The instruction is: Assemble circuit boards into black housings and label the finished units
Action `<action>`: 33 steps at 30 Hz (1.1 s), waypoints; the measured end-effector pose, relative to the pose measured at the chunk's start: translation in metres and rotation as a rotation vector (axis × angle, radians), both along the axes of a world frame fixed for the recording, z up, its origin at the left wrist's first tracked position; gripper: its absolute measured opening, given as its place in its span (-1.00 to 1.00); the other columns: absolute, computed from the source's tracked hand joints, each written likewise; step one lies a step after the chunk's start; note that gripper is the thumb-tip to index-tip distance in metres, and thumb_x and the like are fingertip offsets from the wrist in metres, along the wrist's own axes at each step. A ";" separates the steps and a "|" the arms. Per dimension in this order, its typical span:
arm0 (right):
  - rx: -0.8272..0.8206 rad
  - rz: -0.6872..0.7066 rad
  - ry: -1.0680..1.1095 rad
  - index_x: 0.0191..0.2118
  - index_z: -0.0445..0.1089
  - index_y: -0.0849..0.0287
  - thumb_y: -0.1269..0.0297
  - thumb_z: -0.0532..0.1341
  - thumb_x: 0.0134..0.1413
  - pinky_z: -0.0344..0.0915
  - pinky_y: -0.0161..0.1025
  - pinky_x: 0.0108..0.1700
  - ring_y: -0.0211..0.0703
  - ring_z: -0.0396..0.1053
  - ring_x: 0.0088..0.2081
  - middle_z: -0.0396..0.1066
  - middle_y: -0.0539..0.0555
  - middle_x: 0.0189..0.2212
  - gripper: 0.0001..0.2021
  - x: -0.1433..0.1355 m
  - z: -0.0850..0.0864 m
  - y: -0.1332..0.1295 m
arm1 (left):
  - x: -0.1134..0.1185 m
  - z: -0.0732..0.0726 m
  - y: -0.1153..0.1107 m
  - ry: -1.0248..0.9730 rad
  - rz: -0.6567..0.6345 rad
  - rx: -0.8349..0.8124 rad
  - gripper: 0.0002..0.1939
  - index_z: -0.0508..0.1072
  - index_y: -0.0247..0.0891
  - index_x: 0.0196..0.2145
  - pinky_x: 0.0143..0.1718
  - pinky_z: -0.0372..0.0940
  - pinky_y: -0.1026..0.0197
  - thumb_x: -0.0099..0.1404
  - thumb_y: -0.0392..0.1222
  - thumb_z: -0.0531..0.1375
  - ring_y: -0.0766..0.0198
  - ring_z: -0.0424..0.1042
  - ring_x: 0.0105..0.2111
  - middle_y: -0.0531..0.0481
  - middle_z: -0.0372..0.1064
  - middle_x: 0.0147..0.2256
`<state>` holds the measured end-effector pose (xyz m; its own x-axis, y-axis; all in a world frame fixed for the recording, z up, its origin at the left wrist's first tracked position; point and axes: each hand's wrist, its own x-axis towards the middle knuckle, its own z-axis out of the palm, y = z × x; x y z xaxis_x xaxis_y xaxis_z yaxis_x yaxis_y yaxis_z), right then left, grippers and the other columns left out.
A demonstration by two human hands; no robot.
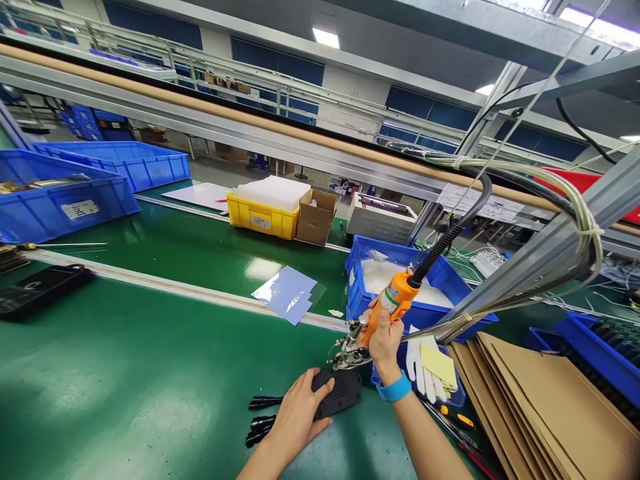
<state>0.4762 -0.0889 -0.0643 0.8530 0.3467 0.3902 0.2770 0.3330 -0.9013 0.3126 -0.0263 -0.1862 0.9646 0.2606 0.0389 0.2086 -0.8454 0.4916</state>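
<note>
My right hand (386,340), with a blue band at the wrist, is wrapped round an orange power screwdriver (391,300) that hangs from a black cable. The tool's metal tip end (353,353) is above a black ribbed device (340,392) lying on the green table (150,373). My left hand (301,410) grips the left side of that device, thumb on top. Whether the tip touches the device cannot be made out. Black cylindrical connectors (263,424) stick out to the left of my left hand.
Blue bins stand at the far left (90,200) and behind the tool (356,293). A yellow bin (263,217) holds white foam. Flat cardboard (560,400), white gloves (423,367) and a metal post (530,247) are on the right. A black case (43,288) lies left.
</note>
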 end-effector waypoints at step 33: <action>-0.019 -0.108 -0.035 -0.17 0.30 0.18 -0.13 0.11 0.09 0.18 -0.33 -0.73 -0.27 0.21 -0.70 0.27 -0.09 -0.64 -0.57 -0.024 0.016 -0.048 | -0.001 0.009 -0.005 0.034 0.066 -0.106 -0.33 0.33 -0.13 0.15 0.08 0.27 0.02 0.07 -0.31 0.35 -0.06 0.25 0.14 -0.23 0.17 0.14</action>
<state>0.4517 -0.1368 -0.0484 0.8720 0.2607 0.4143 0.3416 0.2822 -0.8965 0.3112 -0.0311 -0.1773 0.9456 0.3245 -0.0243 0.2800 -0.7731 0.5691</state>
